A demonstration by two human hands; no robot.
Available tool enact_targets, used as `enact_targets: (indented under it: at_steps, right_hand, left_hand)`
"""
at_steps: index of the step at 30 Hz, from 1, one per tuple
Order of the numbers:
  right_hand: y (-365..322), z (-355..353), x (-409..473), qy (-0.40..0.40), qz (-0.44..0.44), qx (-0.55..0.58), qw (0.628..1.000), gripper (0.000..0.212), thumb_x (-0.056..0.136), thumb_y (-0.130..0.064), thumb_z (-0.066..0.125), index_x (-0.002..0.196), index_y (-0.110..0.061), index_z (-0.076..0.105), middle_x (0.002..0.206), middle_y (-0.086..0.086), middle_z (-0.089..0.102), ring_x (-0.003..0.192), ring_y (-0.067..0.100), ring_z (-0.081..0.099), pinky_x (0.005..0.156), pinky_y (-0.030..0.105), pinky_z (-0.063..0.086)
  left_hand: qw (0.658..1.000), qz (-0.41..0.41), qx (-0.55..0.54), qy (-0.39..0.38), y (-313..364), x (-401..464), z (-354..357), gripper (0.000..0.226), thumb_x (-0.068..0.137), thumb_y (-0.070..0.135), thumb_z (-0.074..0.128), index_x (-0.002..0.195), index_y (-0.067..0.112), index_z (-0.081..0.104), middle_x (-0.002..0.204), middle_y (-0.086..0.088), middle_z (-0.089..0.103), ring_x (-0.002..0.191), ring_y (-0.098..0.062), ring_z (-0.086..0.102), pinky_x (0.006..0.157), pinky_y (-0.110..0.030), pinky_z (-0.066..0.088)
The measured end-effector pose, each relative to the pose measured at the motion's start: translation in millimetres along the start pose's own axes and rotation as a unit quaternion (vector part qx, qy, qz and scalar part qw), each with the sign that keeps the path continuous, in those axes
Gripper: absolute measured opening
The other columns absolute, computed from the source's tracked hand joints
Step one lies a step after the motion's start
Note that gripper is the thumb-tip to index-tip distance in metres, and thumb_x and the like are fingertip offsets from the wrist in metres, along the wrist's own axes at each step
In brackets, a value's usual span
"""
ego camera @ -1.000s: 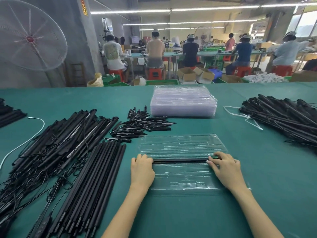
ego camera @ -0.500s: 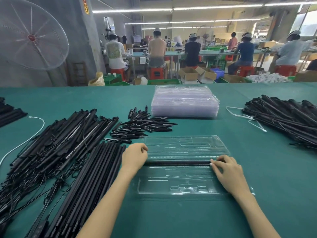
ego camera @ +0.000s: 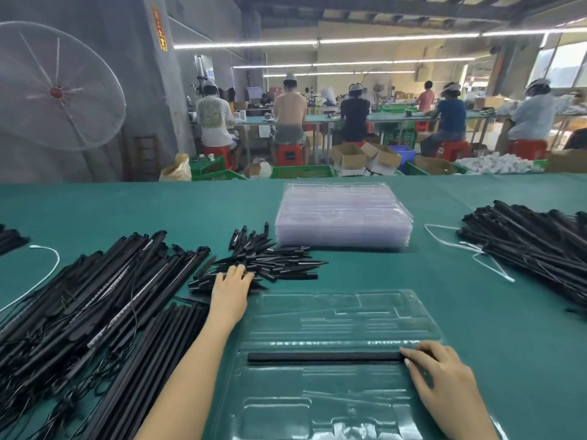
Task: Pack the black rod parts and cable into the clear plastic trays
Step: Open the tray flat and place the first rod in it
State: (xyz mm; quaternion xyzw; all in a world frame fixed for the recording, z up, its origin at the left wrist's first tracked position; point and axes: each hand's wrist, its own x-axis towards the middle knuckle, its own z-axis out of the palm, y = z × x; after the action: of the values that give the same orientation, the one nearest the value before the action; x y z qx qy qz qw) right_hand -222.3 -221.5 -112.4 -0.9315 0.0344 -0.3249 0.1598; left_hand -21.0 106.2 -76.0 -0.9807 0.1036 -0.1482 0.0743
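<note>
our left hand (ego camera: 233,285) lies fingers spread on the pile of short black pointed parts (ego camera: 270,262), not yet pinching one that we can see. our right hand (ego camera: 444,381) rests relaxed fingers on the end of the black rod (ego camera: 324,356) seated in the clear tray (ego camera: 343,315). we judge the parts light, stiff and smooth, best pinched mid-length; the tray looks thin and flexible. the tray's near edge is cut off, and glare hides its slots. cables tangle in the long rod pile (ego camera: 95,306).
</note>
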Motion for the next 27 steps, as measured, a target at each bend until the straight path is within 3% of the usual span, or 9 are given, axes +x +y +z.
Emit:
enact_targets:
  at_steps: [2,5,7,11,13,16,18,22,27]
  right_hand:
    - [3,3,1,0.032,-0.018,0.009,0.999,0.012,0.077,-0.025,0.067,0.075,-0.019,0.078,0.075,0.000,0.065,0.066,0.029,0.065,0.050,0.038,0.052]
    - [4,5,3,0.052,-0.031,0.040,0.997,0.061,0.095,-0.052,0.030,0.073,-0.022,0.078,0.074,-0.001,0.066,0.072,0.018,0.060,0.047,0.036,0.052]
    - [4,4,4,0.045,-0.041,0.040,0.997,0.074,0.097,-0.059,0.017,0.073,-0.023,0.077,0.074,-0.001,0.066,0.074,0.013,0.056,0.046,0.035,0.051]
    - [3,2,5,0.054,-0.041,0.025,0.997,0.069,0.097,-0.054,0.022,0.072,-0.022,0.078,0.073,-0.001,0.066,0.069,0.019,0.064,0.045,0.035,0.051]
    - [2,2,4,0.054,-0.025,0.000,0.998,0.071,0.097,-0.057,0.020,0.072,-0.023,0.078,0.074,-0.002,0.066,0.071,0.016,0.061,0.045,0.034,0.051]
    - [-3,-2,3,0.028,-0.019,-0.016,0.999,0.005,0.077,-0.027,0.078,0.075,-0.022,0.077,0.075,-0.002,0.065,0.070,0.020,0.063,0.047,0.037,0.051]
    - [-3,-1,2,-0.005,0.000,-0.019,1.000,0.032,0.053,-0.002,0.090,0.076,-0.020,0.077,0.076,-0.001,0.066,0.068,0.025,0.066,0.051,0.039,0.052]
    - [-5,-6,-1,-0.044,0.024,0.011,0.999,0.030,0.062,0.001,0.085,0.085,-0.017,0.078,0.082,-0.002,0.067,0.077,0.028,0.066,0.061,0.042,0.053]
    - [-5,-11,-1,-0.064,0.048,0.062,0.995,0.026,0.082,0.001,0.069,0.102,-0.014,0.074,0.097,0.000,0.072,0.094,0.027,0.066,0.081,0.035,0.050]
  left_hand:
    - [0.998,0.039,0.043,0.003,4,12,2,0.057,0.091,0.002,0.046,0.144,0.020,0.034,0.149,-0.003,0.030,0.138,-0.023,0.026,0.112,-0.038,0.023]
    - [0.994,0.065,0.089,-0.017,15,20,7,0.048,0.093,0.008,0.049,0.138,0.019,0.040,0.147,-0.002,0.035,0.136,-0.022,0.030,0.112,-0.039,0.021]
    - [0.993,0.062,0.098,-0.017,18,23,7,0.043,0.092,0.008,0.050,0.133,0.018,0.043,0.137,0.000,0.045,0.130,-0.021,0.038,0.110,-0.038,0.023]
    - [0.995,0.051,0.088,-0.008,13,24,2,0.050,0.087,0.002,0.055,0.131,0.021,0.042,0.129,0.004,0.051,0.121,-0.019,0.047,0.103,-0.036,0.029]
    - [0.997,0.039,0.044,0.057,9,20,-8,0.047,0.085,-0.002,0.058,0.125,0.021,0.049,0.120,0.004,0.058,0.111,-0.019,0.055,0.095,-0.034,0.036]
    - [0.971,0.051,-0.097,0.210,11,12,-34,0.033,0.070,-0.007,0.078,0.097,0.009,0.067,0.088,-0.003,0.067,0.076,-0.024,0.065,0.072,-0.038,0.050]
    - [0.942,0.088,-0.205,0.252,22,3,-54,0.026,0.073,-0.009,0.075,0.095,0.003,0.067,0.085,-0.008,0.066,0.072,-0.028,0.064,0.070,-0.041,0.052]
    - [0.905,0.153,-0.344,0.199,63,-34,-90,0.024,0.086,0.001,0.065,0.110,0.003,0.065,0.096,-0.008,0.062,0.070,-0.027,0.064,0.061,-0.040,0.055]
    - [0.883,0.254,-0.390,0.062,114,-87,-97,0.025,0.094,0.027,0.059,0.116,0.019,0.066,0.100,-0.001,0.062,0.084,-0.020,0.060,0.073,-0.033,0.047]
